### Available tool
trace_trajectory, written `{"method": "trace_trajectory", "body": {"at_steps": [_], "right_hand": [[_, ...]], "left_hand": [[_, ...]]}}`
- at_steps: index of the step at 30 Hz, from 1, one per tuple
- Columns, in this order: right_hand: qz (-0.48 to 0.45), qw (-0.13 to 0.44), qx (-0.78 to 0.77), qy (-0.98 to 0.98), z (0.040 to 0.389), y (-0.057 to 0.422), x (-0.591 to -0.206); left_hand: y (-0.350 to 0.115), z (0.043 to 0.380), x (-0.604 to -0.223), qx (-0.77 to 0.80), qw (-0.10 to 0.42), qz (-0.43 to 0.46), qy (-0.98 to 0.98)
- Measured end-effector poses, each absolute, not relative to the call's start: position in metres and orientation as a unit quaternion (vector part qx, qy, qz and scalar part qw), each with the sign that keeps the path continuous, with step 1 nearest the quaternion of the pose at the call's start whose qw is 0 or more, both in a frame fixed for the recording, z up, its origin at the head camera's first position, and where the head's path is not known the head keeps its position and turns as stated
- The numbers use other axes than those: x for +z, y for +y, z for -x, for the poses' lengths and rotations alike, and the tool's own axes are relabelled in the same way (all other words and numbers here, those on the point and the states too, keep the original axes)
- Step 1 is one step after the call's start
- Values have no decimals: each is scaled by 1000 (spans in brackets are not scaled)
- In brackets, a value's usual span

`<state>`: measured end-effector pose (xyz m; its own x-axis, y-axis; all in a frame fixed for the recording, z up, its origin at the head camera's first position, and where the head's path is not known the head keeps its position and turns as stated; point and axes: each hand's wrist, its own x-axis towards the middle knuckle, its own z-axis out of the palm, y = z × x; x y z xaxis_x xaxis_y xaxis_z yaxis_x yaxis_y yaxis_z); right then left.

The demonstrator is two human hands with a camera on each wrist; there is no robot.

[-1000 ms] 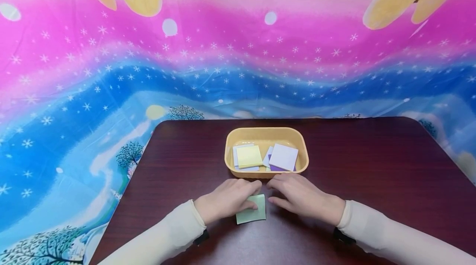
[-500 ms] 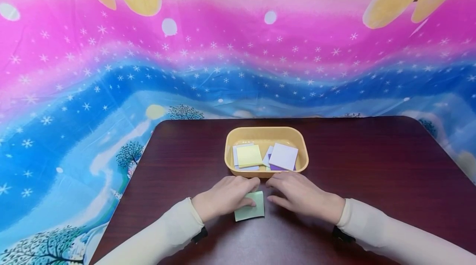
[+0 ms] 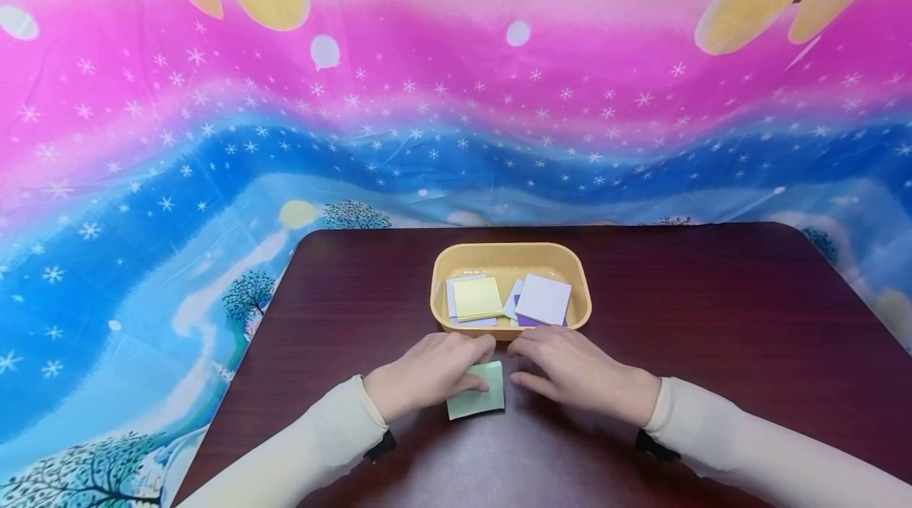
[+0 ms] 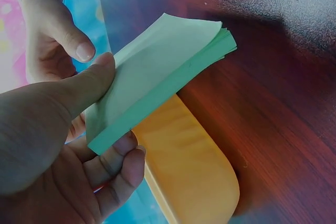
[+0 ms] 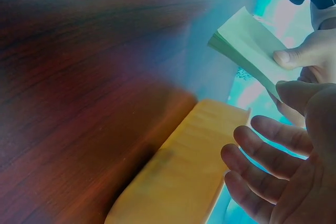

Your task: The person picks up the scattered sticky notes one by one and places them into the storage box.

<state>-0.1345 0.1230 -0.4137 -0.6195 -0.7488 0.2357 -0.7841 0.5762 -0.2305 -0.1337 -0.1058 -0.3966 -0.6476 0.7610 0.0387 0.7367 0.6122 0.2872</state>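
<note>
Both hands have edged toward the tray point(image 3: 580, 286); left hand point(image 3: 423, 373) pinches the green note pad point(image 3: 477, 401), right hand point(image 3: 580, 373) relaxed beside. Loose sheets might fan and slip.

A dark reddish wood-grain worktop point(image 3: 712, 318) carries a yellow plastic tray point(image 3: 510, 256) near its middle. Just in front of the tray, on the near side, a pale green pad of paper squares point(image 3: 480, 403) meets the surface.
</note>
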Motion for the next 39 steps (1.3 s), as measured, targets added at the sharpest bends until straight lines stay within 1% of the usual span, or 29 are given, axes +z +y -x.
{"method": "trace_trajectory", "body": {"at_steps": [7, 16, 27, 35, 39], "right_hand": [[-438, 71, 150, -883, 135, 121, -411], [-448, 80, 157, -877, 136, 119, -408], [-448, 97, 157, -875, 138, 118, -403], [-431, 75, 166, -884, 139, 117, -396], [-430, 74, 171, -883, 141, 116, -394]], "left_hand": [[-107, 133, -394, 135, 46, -412, 900], [-108, 135, -393, 134, 27, -409, 902], [-111, 138, -385, 150, 25, -405, 902], [-113, 140, -379, 153, 28, -400, 903], [-113, 141, -376, 153, 29, -398, 904]]}}
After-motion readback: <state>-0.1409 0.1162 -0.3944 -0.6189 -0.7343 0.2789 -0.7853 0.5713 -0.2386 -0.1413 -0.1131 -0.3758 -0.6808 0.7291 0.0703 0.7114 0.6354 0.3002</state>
